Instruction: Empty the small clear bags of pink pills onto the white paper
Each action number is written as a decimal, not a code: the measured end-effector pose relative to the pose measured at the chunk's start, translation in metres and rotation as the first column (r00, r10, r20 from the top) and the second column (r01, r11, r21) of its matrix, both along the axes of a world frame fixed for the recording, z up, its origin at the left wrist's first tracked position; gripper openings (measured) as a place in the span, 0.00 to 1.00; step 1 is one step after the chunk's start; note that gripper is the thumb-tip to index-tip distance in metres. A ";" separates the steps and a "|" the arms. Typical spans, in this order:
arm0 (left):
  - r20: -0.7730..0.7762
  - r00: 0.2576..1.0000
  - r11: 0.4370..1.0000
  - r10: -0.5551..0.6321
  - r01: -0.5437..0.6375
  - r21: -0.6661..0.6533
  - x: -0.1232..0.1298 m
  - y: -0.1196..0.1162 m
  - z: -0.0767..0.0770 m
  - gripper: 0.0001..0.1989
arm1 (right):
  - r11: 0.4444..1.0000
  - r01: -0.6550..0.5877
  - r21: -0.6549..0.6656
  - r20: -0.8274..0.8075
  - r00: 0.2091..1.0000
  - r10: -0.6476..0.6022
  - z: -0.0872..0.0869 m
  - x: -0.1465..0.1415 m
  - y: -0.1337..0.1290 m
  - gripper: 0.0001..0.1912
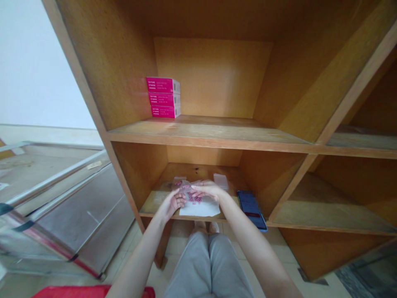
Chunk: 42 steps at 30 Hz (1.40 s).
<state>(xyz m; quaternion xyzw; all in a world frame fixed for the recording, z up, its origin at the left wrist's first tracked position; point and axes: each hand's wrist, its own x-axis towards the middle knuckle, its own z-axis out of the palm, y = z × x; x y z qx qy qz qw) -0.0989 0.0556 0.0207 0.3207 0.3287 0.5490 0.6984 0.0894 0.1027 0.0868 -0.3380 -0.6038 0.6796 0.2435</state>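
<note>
Both my hands are over the lower shelf, with a small clear plastic bag (186,186) between them that has dark pink pieces in it. My left hand (173,203) is closed, thumb and forefinger pinching the bag's near left side, other fingers curled. From the right, my right hand (209,189) grips the bag's other side with its fingertips. Just below lies a loose pile of small dark pink pills or beads (195,199) on a white sheet of paper (200,210). Another clear bag with similar pieces (179,180) lies behind my left hand.
Flat clear bags (221,181) lie right of my right hand. A dark phone (252,209) overhangs the shelf's front edge. Three stacked pink boxes (163,98) stand on the upper shelf (211,128). A metal-framed cart (77,203) is at left.
</note>
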 end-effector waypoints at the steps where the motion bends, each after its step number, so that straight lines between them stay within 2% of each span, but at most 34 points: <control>1: -0.016 1.000 0.999 -0.011 0.011 0.038 0.000 -0.002 -0.001 0.08 | 1.000 -0.002 0.001 -0.006 1.000 0.002 0.002 0.000 0.000 0.20; 6: -0.133 0.991 0.989 -0.029 0.048 0.142 0.008 -0.004 -0.005 0.15 | 0.998 -0.055 -0.001 -0.019 0.998 0.055 0.010 -0.001 -0.004 0.20; 13: 0.062 0.994 0.953 -0.089 0.067 0.294 0.021 0.005 0.006 0.29 | 0.994 -0.112 -0.015 -0.018 0.994 0.112 0.005 -0.001 -0.005 0.21; 19: 0.115 0.991 0.953 -0.075 0.037 0.302 0.024 0.007 0.003 0.27 | 0.993 -0.119 -0.019 0.015 0.993 0.119 -0.001 -0.003 0.000 0.22; 24: 0.135 0.989 0.946 -0.066 0.019 0.324 0.030 0.009 -0.001 0.26 | 0.995 -0.100 -0.022 0.015 0.995 0.100 -0.002 -0.007 -0.002 0.20; 31: 0.200 0.979 0.959 0.031 -0.086 0.270 0.033 0.018 -0.011 0.17 | 0.997 -0.075 0.011 0.017 0.997 0.074 -0.010 -0.009 -0.001 0.17; 36: 0.230 0.967 0.975 0.110 -0.150 0.164 0.027 0.022 -0.018 0.16 | 0.999 -0.039 -0.004 -0.015 0.999 0.039 -0.014 0.000 0.005 0.17; 40: 0.247 0.957 0.981 0.154 -0.179 0.080 0.022 0.022 -0.019 0.14 | 0.996 0.084 -0.008 -0.041 0.996 -0.085 -0.019 0.011 0.011 0.15; 42: 0.239 0.957 0.982 0.165 -0.183 0.053 0.020 0.023 -0.020 0.13 | 0.972 0.235 0.002 -0.060 0.970 -0.235 -0.026 0.012 0.014 0.13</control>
